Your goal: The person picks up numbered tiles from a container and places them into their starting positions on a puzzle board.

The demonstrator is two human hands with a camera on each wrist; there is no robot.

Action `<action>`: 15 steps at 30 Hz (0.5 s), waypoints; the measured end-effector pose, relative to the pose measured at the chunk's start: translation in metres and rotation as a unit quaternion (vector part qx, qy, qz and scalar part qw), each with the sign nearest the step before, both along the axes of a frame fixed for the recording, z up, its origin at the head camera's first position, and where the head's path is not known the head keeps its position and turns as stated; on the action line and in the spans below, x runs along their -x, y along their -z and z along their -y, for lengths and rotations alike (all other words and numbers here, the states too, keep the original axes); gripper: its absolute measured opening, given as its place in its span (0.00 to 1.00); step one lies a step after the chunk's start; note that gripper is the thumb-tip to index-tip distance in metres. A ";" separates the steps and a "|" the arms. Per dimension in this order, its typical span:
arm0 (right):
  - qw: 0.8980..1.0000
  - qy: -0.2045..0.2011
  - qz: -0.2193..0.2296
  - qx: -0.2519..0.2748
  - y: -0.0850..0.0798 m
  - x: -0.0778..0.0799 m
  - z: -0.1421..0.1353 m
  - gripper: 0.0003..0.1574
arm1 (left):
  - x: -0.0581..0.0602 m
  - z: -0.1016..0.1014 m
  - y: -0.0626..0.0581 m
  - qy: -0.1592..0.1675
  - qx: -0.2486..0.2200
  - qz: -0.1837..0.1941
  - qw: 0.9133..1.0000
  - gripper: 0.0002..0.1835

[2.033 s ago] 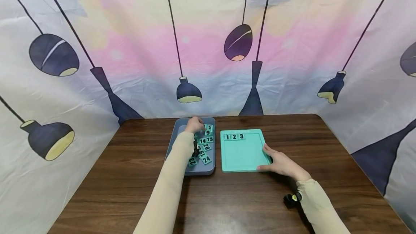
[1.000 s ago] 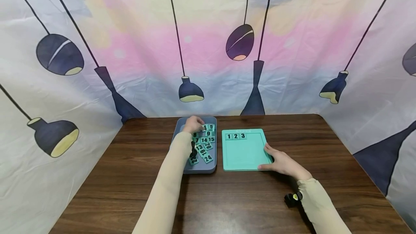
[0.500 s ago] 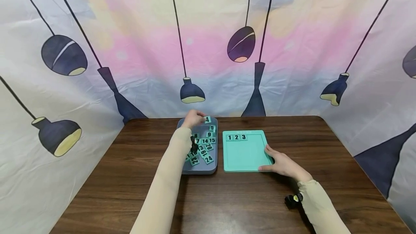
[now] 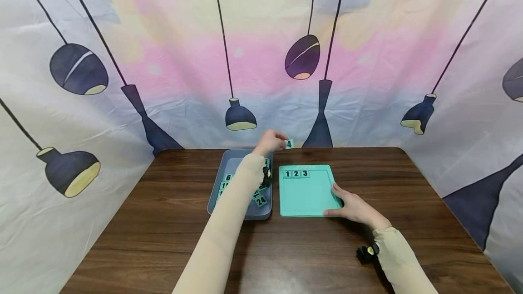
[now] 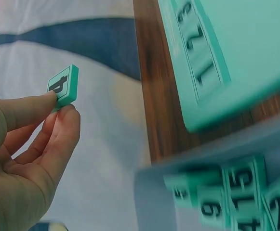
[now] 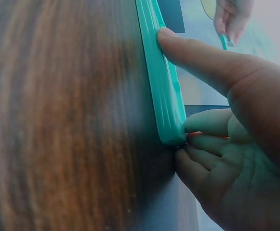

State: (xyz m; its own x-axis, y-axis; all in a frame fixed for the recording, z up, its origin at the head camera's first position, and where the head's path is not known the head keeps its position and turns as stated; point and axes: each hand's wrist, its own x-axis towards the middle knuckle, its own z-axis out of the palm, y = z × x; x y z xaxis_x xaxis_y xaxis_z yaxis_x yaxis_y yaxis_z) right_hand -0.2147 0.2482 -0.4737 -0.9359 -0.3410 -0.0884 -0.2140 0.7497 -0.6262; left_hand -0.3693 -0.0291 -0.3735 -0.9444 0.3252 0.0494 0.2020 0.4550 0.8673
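Note:
My left hand (image 4: 271, 142) pinches a small teal tile marked 4 (image 5: 62, 85) between thumb and fingertips, raised beyond the table's back edge. Below it is a grey-blue tray (image 4: 234, 160) of numbered tiles, partly hidden by my left forearm. To the tray's right lies a square teal board (image 4: 306, 196) with a raised rim. Tiles 1 (image 4: 287, 173), 2 (image 4: 296, 173) and 3 (image 4: 305, 173) sit side by side in its top left corner. My right hand (image 4: 354, 207) holds the board's lower right corner, thumb at the front edge and fingers along the right side.
The brown wooden table (image 4: 318, 257) ends at a hanging cloth (image 4: 367, 117) printed with lamps. Tiles such as 24 (image 4: 260, 200) and 6 (image 4: 229, 177) lie loose in the tray. A black wrist camera (image 4: 366, 253) sits on the right sleeve.
My left hand has picked tile 4 out of the tray, lifted it and carried it right, toward the far side of the board. The right hand stays at the board's corner.

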 end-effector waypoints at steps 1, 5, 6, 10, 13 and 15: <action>1.000 0.002 0.002 0.001 0.000 0.000 0.000 0.68 | -0.001 -0.006 -0.001 0.005 0.001 0.003 1.000 0.15; 1.000 0.004 0.005 -0.001 0.000 0.000 0.000 0.68 | -0.003 -0.026 -0.004 0.028 -0.007 0.010 1.000 0.16; 1.000 0.004 0.004 -0.002 0.000 0.000 0.000 0.68 | -0.003 -0.031 -0.003 0.032 -0.010 0.012 0.999 0.16; 1.000 0.006 0.006 0.001 -0.001 0.001 0.000 0.67 | -0.006 -0.045 0.006 0.042 -0.009 0.020 0.999 0.14; 1.000 0.006 0.006 0.003 -0.001 0.001 0.000 0.67 | -0.010 -0.054 0.015 0.052 0.018 0.025 0.998 0.12; 1.000 0.007 0.008 0.004 -0.001 0.001 -0.001 0.67 | -0.013 -0.059 0.020 0.058 0.043 0.022 0.997 0.12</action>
State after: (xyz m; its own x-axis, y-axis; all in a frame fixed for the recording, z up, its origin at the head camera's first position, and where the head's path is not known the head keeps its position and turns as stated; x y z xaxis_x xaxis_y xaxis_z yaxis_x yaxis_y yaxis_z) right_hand -0.2155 0.2489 -0.4727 -0.9394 -0.3280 -0.0998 -0.1934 0.7473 -0.6357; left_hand -0.3559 0.0295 -0.3938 -0.9005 0.4343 -0.0237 0.2210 0.5038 0.8350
